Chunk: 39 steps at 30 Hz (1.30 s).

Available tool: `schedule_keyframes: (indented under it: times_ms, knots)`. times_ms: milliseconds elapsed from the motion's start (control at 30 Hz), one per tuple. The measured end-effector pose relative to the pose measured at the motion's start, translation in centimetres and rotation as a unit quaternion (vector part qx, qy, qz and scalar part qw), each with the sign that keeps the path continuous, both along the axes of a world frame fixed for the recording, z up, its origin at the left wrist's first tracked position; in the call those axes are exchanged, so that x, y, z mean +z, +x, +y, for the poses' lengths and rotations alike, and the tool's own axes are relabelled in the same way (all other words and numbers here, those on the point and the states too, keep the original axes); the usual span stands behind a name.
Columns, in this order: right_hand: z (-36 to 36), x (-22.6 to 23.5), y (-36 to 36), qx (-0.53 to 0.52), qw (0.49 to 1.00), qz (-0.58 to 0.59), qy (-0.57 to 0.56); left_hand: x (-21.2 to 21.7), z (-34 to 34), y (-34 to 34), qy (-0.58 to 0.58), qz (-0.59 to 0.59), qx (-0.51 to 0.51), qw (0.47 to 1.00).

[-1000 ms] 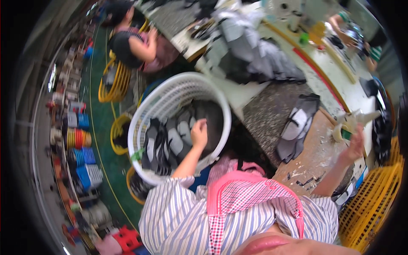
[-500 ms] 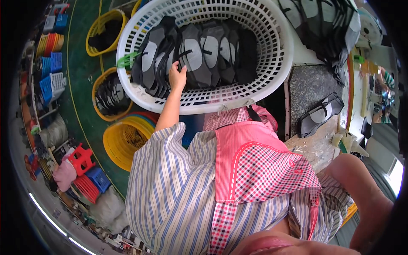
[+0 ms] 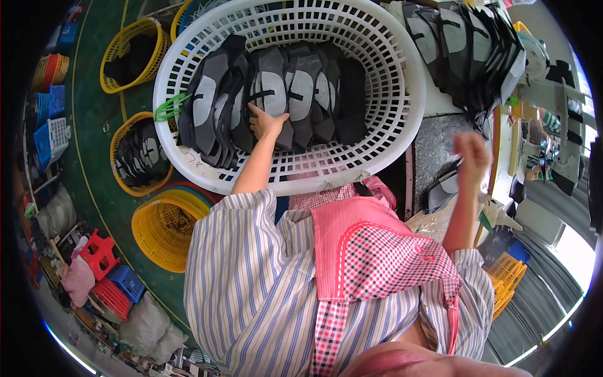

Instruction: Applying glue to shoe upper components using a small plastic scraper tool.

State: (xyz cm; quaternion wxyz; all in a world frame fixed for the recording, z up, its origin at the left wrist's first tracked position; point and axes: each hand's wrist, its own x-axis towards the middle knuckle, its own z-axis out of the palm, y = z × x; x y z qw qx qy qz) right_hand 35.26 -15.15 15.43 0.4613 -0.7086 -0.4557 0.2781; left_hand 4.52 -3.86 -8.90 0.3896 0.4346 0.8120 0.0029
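Note:
A large white plastic laundry-style basket [image 3: 414, 119] holds rows of flat, dark grey pieces [image 3: 301, 94] standing on edge, each with a light grey patch and a black tab; they look like shoe uppers. Inside the basket, my left hand [image 3: 266, 124] grips the near end of one such piece [image 3: 272, 91], fingers on its left side and thumb on its right. My right hand [image 3: 472, 156] is raised over the grey speckled surface [image 3: 433, 147] at the right, apart from the basket. Motion smears its fingers. Below it, another dark grey piece [image 3: 441, 191] lies partly hidden by my forearm.
A stack of similar pieces [image 3: 471, 47] lies on the table at upper right. A green clip [image 3: 171, 108] hangs on the basket's left rim. Yellow baskets [image 3: 164, 234] stand on the green floor at left, two holding dark pieces. A white fan [image 3: 535, 56] is far right.
My left hand has closed on a piece in the basket. My right hand has come up from the lower right over the speckled surface. The view has shifted slightly.

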Motion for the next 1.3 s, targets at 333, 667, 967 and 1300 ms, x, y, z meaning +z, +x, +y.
schedule_keyframes:
  times_ms: [333, 667, 967, 1300]
  knots:
    - [3.2, -6.0, -7.3, 0.245, 0.958, -0.033, -0.148, 4.3, 3.7, -8.6, 0.02, 0.305, -0.258, 0.917]
    - [3.5, -9.7, -8.6, 0.244, 0.936, 0.159, -0.197, 14.4, 4.7, -6.6, 0.367, 0.006, -0.087, 0.926]
    - [3.4, -12.6, -10.6, -0.025, 0.841, 0.531, -0.102, 13.9, -3.9, 3.5, 0.38, -0.368, -0.335, 0.78]
    - [-2.1, -8.6, -5.3, -0.062, 0.809, 0.582, -0.042, 1.2, 8.8, -11.9, 0.273, 0.385, -0.224, 0.853]
